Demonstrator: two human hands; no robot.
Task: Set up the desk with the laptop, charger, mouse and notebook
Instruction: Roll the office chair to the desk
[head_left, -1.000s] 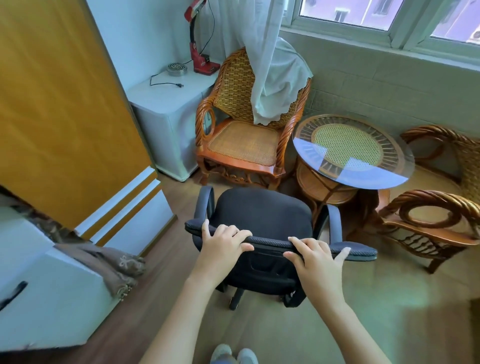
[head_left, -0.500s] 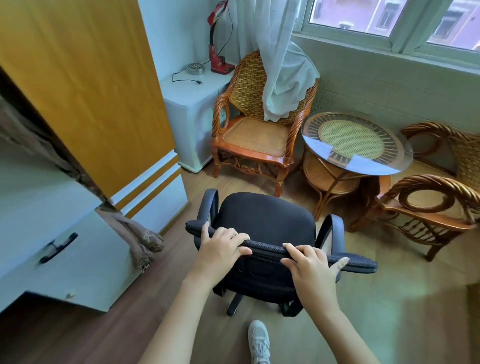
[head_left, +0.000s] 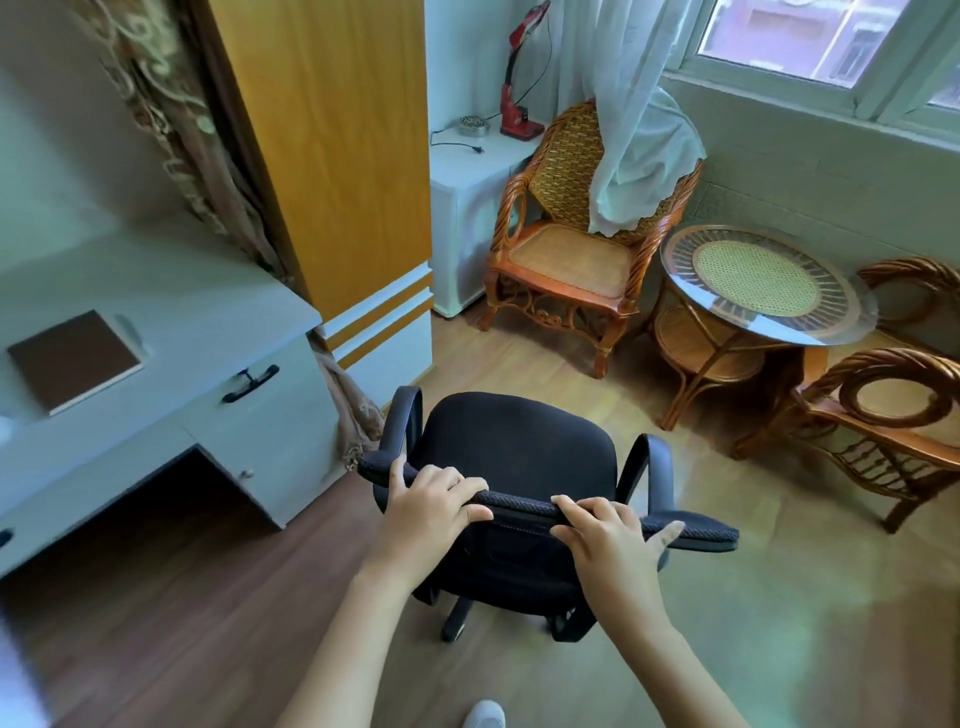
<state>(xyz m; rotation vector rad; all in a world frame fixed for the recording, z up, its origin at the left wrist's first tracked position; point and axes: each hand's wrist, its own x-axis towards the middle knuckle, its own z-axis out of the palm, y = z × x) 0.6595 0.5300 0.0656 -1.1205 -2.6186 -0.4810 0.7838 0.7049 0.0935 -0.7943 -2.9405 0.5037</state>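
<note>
Brown notebook lies flat on the grey worktop at far left, well apart from both hands. Left hand and right hand each grip the top edge of the black office chair backrest, fingers curled over it, thumbs spread. Chair stands on the wood floor just beside the worktop's drawer unit. Behind it: wicker armchair, round glass-topped table, orange wardrobe.

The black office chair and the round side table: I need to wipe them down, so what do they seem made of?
Black office chair: seat looks like matte woven fabric, backrest top a textured mesh. Round side table: woven rattan frame, apparently under a glossy glass top, judging by its reflections.
</note>
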